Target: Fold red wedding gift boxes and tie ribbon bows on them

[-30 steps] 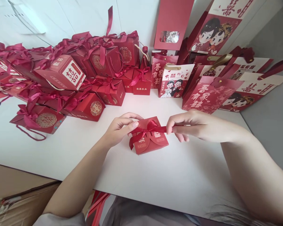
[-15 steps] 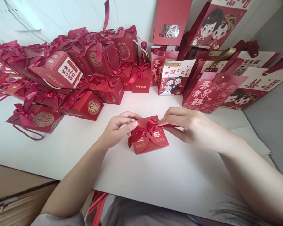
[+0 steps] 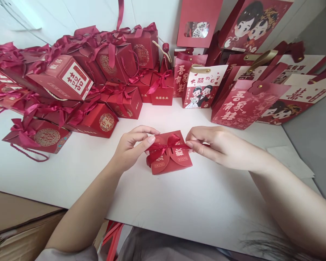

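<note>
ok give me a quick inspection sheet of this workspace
surface: white table, paper sheets at its right edge
job's things: small red box with red ribbon across its top
clutter: pile of ribboned red boxes at left, gift bags at right
hands: left hand and right hand each pinch the red ribbon
cables: nothing seen
surroundings: cardboard box lower left, white wall behind

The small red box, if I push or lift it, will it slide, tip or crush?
Probably light and crushable: the small red box looks like thin folded card. Low on the smooth white table, it likely slides rather than tips. Its pinched ribbon looks floppy.
</note>
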A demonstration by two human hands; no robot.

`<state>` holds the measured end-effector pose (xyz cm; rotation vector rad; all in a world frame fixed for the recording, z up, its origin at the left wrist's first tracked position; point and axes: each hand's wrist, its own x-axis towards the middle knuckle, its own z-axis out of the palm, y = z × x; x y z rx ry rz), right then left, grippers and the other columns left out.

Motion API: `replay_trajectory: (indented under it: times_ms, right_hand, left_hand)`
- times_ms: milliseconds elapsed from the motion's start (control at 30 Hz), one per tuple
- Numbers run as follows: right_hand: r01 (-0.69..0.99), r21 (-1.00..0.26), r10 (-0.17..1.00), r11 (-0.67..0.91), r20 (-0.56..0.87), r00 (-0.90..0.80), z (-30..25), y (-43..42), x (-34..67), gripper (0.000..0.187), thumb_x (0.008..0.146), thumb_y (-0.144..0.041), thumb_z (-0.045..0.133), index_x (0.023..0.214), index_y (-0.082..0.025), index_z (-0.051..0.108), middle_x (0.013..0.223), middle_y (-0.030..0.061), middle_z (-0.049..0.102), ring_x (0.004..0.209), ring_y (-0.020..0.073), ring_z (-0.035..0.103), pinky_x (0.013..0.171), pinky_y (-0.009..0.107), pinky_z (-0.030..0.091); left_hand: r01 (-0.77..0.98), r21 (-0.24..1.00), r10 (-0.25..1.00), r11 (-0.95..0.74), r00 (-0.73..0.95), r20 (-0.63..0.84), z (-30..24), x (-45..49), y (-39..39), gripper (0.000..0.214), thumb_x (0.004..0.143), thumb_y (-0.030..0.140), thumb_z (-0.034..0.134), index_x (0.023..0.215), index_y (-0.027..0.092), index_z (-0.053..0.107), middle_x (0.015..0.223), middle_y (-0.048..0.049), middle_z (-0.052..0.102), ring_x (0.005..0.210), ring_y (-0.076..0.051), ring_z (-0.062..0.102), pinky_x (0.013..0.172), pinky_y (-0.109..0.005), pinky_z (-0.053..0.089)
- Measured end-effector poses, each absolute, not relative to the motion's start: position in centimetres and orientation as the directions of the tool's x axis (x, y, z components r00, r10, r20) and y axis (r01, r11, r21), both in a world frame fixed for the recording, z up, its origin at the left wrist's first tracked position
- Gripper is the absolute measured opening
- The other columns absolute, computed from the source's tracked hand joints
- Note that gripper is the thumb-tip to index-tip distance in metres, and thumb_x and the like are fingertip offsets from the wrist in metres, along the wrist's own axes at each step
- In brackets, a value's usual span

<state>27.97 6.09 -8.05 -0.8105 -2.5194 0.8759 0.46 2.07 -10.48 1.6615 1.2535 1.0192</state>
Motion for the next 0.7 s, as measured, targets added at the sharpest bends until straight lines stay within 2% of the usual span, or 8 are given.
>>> replay_trajectory:
  times_ms: [133,233,300,400,467,567,633,700]
  right_hand:
    - [0.327,-0.713,0.585,0.620,0.143,-0.798,-8.4,6.5,27.9,0.026,0.104,-0.034,0.045,0.084,-0.019,0.051,0.079,0.0027,0.056,0.067,0.0140,0.047,0.062,0.027,0.035]
    - [0.263,-0.753,0.553,0.603,0.157,-0.818,-8.6,6.8,27.8,0.022,0.099,-0.025,0.049,0.078,-0.020,0.045,0.080,0.0020,0.057,0.068,0.0132,0.047,0.064,0.026,0.037]
    - [0.210,-0.771,0.522,0.602,0.181,-0.833,-8.7,6.9,27.8,0.024,0.094,-0.017,0.051,0.073,-0.020,0.041,0.082,0.0022,0.058,0.070,0.0126,0.047,0.065,0.025,0.037]
    - [0.169,-0.804,0.518,0.570,0.192,-0.833,-8.7,6.9,27.8,0.030,0.088,-0.011,0.056,0.066,-0.019,0.037,0.084,0.0030,0.060,0.072,0.0122,0.049,0.065,0.025,0.037]
    - [0.208,-0.862,0.582,0.463,0.119,-0.804,-8.7,6.7,27.8,0.027,0.089,-0.016,0.060,0.069,-0.019,0.041,0.083,0.0026,0.062,0.071,0.0122,0.052,0.062,0.024,0.039]
    - [0.259,-0.933,0.620,0.250,-0.051,-0.783,-8.5,6.3,27.7,0.018,0.091,-0.029,0.067,0.091,-0.021,0.051,0.080,0.0002,0.065,0.065,0.0128,0.059,0.057,0.023,0.043]
    - [0.283,-0.923,0.617,0.260,-0.066,-0.784,-8.4,6.0,27.6,0.020,0.090,-0.033,0.070,0.098,-0.021,0.056,0.078,-0.0007,0.066,0.061,0.0122,0.058,0.055,0.023,0.043]
    - [0.298,-0.869,0.641,0.395,0.029,-0.767,-8.1,5.9,27.5,0.013,0.090,-0.029,0.069,0.094,-0.020,0.061,0.082,0.0010,0.067,0.066,0.0127,0.059,0.059,0.024,0.044]
  left_hand:
    - [0.332,0.927,0.980,-0.173,0.150,0.129,-10.7,0.6,2.0,0.039,0.092,0.044,0.063,0.064,0.018,0.069,0.107,-0.0076,0.069,0.096,-0.021,0.064,0.088,-0.033,0.052]
    - [0.321,0.935,0.985,-0.150,0.134,0.112,-10.7,0.7,2.0,0.035,0.091,0.045,0.064,0.070,0.019,0.072,0.108,-0.0082,0.069,0.098,-0.023,0.064,0.086,-0.033,0.053]
    - [0.314,0.940,0.986,-0.136,0.132,0.098,-10.7,0.8,1.9,0.033,0.091,0.045,0.064,0.072,0.019,0.073,0.108,-0.0082,0.068,0.099,-0.023,0.064,0.086,-0.033,0.053]
    - [0.305,0.943,0.984,-0.132,0.153,0.088,-10.7,0.8,1.9,0.037,0.091,0.042,0.066,0.063,0.017,0.066,0.109,-0.0077,0.067,0.098,-0.021,0.064,0.085,-0.031,0.052]
    - [0.286,0.950,0.982,-0.123,0.175,0.075,-10.7,0.8,1.9,0.041,0.090,0.041,0.067,0.059,0.016,0.059,0.110,-0.0072,0.067,0.096,-0.020,0.064,0.083,-0.030,0.051]
    - [0.255,0.962,0.978,-0.100,0.204,0.047,-10.8,0.7,2.1,0.040,0.090,0.041,0.067,0.060,0.016,0.060,0.111,-0.0072,0.066,0.095,-0.019,0.064,0.081,-0.030,0.051]
    - [0.248,0.964,0.976,-0.095,0.215,0.041,-10.8,0.6,2.2,0.039,0.090,0.040,0.067,0.061,0.016,0.061,0.111,-0.0071,0.066,0.094,-0.019,0.064,0.081,-0.030,0.051]
    - [0.247,0.964,0.974,-0.102,0.221,0.047,-10.8,0.5,2.2,0.038,0.091,0.040,0.067,0.061,0.016,0.062,0.111,-0.0067,0.065,0.095,-0.019,0.063,0.082,-0.030,0.051]
